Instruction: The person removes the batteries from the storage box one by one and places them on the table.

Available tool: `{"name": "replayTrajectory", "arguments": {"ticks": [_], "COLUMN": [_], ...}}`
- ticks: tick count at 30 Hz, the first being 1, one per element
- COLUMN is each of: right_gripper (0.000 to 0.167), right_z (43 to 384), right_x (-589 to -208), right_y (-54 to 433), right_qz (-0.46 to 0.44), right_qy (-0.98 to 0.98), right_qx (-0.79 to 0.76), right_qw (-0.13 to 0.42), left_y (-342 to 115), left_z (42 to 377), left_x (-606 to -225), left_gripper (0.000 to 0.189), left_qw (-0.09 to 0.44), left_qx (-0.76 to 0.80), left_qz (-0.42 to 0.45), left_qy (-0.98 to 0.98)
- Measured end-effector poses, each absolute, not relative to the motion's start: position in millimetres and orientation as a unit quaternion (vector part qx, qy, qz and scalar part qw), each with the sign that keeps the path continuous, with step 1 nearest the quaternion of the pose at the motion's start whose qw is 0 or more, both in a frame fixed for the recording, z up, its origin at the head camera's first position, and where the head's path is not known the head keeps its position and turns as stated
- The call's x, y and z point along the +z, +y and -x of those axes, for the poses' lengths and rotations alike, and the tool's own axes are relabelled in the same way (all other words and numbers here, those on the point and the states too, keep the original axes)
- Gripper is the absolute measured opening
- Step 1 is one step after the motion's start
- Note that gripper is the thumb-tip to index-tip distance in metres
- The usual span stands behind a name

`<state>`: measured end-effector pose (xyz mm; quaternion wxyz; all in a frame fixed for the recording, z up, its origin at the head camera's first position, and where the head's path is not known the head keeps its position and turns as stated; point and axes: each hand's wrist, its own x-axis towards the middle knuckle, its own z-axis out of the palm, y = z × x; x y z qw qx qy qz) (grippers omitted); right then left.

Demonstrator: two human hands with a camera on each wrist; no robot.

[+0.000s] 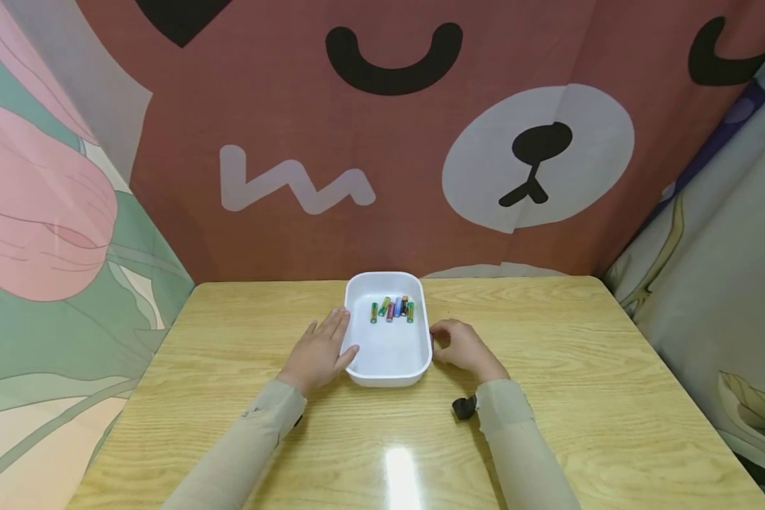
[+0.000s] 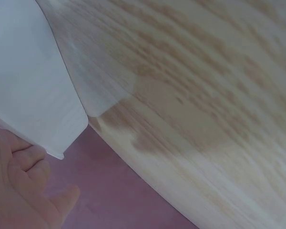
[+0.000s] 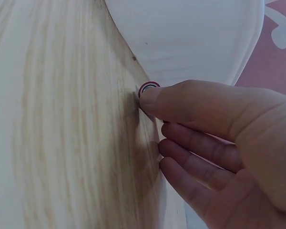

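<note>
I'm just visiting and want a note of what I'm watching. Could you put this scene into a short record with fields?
Container: white tray on a wooden table
Contents: small batteries in several colours, lying toward the tray's far end
Left hand: fingers resting against the tray's left side
Right hand: pinches a small red-rimmed object outside the tray's right side
Held object: mostly hidden; perhaps another battery
Backdrop: reddish-brown cloth with cartoon features

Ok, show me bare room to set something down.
Inside the white tray, the near half is bare, between the batteries and the near rim. The table is bare right of the right hand and left of the left hand. It's crowded in the tray's far half and at its sides, by the hands.
</note>
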<state>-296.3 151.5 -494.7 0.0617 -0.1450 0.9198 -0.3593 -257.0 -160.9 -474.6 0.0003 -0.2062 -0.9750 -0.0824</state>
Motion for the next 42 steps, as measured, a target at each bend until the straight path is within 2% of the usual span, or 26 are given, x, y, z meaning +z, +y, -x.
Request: {"name": "replayTrajectory", "arguments": {"ticks": [16,31,42], "right_gripper": [0.043,0.046,0.044], "right_z": [297.9,297.8,295.0], "right_x": [-492.4,-492.0,-494.4], "right_y": [151.4,149.2,149.7], "right_qz": [0.178,0.173,0.165], "right_qy": [0.928,0.929,0.930], "right_qx": [-0.323,-0.321,-0.322], "right_qw": [0.056,0.059,0.063], "left_y": [-160.8,-163.0,-161.8], "left_z": [256.5,258.6,255.5], "left_x": [-473.0,-473.2,-470.1], "left_gripper": [0.076,0.075,0.075], "left_qw": [-0.006,0.003,-0.013], "left_qx": [-0.070,-0.078,-0.084], "left_qz": [0.205,0.208,0.206], "left_qy": [-0.976,-0.975,-0.975]}}
